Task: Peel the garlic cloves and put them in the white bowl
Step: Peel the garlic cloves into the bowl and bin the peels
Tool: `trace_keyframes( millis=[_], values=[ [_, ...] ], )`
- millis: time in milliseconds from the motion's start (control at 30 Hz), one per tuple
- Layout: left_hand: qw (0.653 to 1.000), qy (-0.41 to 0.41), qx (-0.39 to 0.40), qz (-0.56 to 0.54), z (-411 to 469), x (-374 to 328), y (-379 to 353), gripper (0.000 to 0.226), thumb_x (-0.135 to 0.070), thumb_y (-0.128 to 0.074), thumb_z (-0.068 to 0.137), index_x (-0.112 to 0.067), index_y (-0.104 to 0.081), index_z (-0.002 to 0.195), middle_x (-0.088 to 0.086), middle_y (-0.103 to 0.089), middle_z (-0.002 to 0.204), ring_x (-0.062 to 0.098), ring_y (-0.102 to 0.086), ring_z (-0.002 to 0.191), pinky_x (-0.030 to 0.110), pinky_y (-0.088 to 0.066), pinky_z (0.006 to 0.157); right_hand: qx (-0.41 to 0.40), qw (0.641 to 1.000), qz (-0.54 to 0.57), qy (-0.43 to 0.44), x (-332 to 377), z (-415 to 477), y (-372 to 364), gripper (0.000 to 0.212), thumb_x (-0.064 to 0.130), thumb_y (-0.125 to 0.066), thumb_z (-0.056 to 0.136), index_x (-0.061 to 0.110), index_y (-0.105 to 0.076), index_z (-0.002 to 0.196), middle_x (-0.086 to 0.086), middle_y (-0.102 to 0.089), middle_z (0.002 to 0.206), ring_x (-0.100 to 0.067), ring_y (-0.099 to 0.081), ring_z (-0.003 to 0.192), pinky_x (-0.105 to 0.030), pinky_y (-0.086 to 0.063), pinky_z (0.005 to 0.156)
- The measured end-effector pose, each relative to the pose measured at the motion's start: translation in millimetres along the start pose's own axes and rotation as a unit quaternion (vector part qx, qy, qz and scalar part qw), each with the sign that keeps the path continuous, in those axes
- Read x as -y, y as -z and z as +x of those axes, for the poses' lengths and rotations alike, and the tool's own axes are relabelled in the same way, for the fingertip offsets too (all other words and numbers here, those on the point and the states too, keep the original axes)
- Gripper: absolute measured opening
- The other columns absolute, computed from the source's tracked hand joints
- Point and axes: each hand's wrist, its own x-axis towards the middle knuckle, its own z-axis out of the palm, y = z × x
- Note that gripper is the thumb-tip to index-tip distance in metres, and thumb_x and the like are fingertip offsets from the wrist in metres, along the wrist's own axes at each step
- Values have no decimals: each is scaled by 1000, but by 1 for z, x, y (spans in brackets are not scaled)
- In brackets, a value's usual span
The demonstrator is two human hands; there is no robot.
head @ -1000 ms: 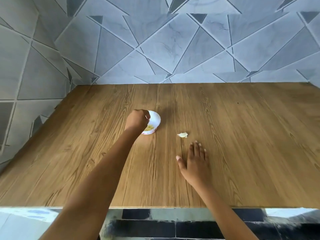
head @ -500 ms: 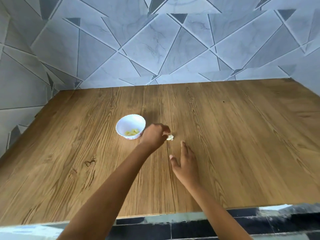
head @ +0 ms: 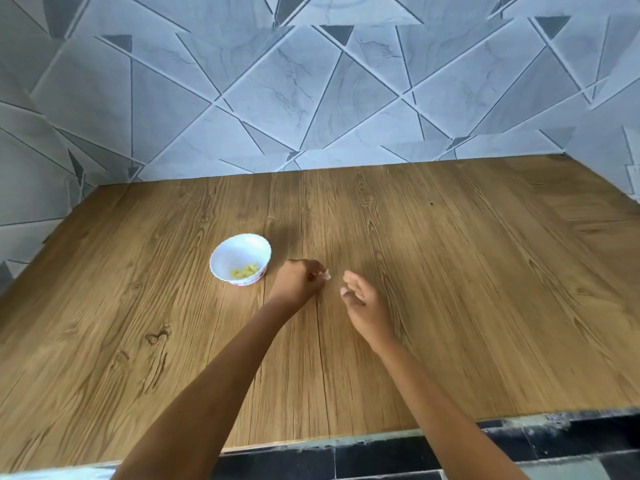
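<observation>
Now pinching clove (head: 326, 276) in left fingers (head: 316, 274), right fingers (head: 350, 278) slack and empty just beside. Bring right in, nip skin, strip gently (small, slippery), then drop into bowl (head: 227, 256) left of fingers.

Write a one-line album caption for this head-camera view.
Left hand pinches a garlic piece beside the white bowl holding peeled cloves; right hand open nearby.

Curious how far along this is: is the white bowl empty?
No, the white bowl holds a few yellowish garlic cloves at its bottom.
</observation>
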Motion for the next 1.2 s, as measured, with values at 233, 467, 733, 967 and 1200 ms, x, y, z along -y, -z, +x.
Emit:
trace_keyframes(
  millis=[233, 467, 733, 967, 1200],
  values=[
    [962, 103, 21, -251, -3, -9, 8, 15, -7, -66, 84, -12, -74, 96, 13, -72, 82, 25, -68, 72, 33, -58, 71, 31, 947, 285, -147, 22, 31, -2, 31, 1, -56, 91, -4, -54, 122, -20, -62, 115, -22, -62, 99, -16, -55, 71],
    [938, 187, -21, -292, -10, -6, 15, 14, -3, -59, 88, -5, -70, 97, 8, -67, 73, 13, -63, 62, 20, -53, 58, 1, 978, 182, -102, 10, 42, -12, 27, 5, -61, 89, -1, -61, 115, -8, -64, 98, -12, -63, 83, -20, -56, 74],
    [929, 218, -38, -297, -44, 10, 35, 11, 2, -66, 82, -1, -66, 92, 9, -65, 73, 17, -62, 62, 19, -54, 57, -16, 978, -197, 59, 5, 53, -34, 25, 16, -56, 92, 12, -66, 115, -4, -68, 110, -20, -64, 97, -26, -48, 80],
    [918, 240, -58, -312, -69, 13, 44, 13, 1, -69, 80, -11, -70, 85, 0, -68, 82, 9, -63, 75, 17, -49, 72, -46, 956, -270, 107, 14, 43, -32, 28, 15, -55, 92, 7, -62, 117, -11, -60, 114, -25, -61, 94, -29, -46, 79],
    [901, 218, -35, -374, -98, 7, 53, 12, 3, -66, 83, -7, -70, 87, 7, -68, 79, 13, -66, 74, 19, -55, 70, -61, 940, -269, 201, 13, -33, -19, 29, 16, -61, 88, 8, -64, 116, -5, -65, 107, -23, -63, 93, -33, -53, 72]
  ],
)
